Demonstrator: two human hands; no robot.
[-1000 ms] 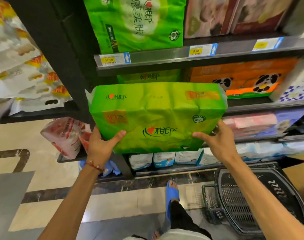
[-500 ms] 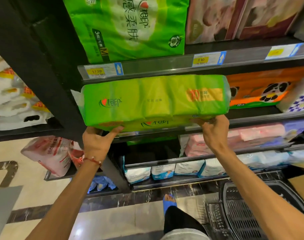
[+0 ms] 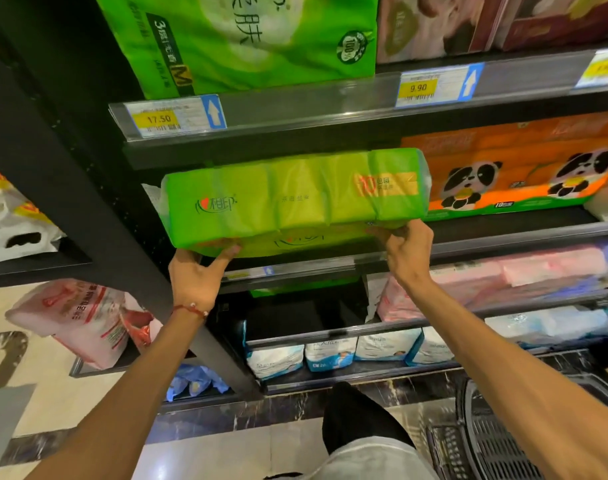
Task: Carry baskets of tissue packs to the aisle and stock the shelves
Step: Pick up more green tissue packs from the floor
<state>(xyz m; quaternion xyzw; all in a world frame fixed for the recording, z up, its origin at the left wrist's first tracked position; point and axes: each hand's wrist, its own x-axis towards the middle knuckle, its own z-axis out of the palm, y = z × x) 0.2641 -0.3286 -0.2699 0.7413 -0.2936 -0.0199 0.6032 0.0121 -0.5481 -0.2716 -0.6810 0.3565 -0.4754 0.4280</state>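
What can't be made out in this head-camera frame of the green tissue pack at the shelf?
- Head view: fingers of the left hand and right hand, mostly tucked under the green plastic-wrapped tissue pack.
- Head view: yellow price tag, upper right, blurred and cut by the frame edge.
- Head view: black plastic basket, cut off by the edge; contents uncertain.

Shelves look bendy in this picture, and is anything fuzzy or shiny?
Head view: the wide lens bows the shelf strip and tilts the black post; the basket at lower right is motion-smeared; light glares off that strip; the price tag reads clearly.
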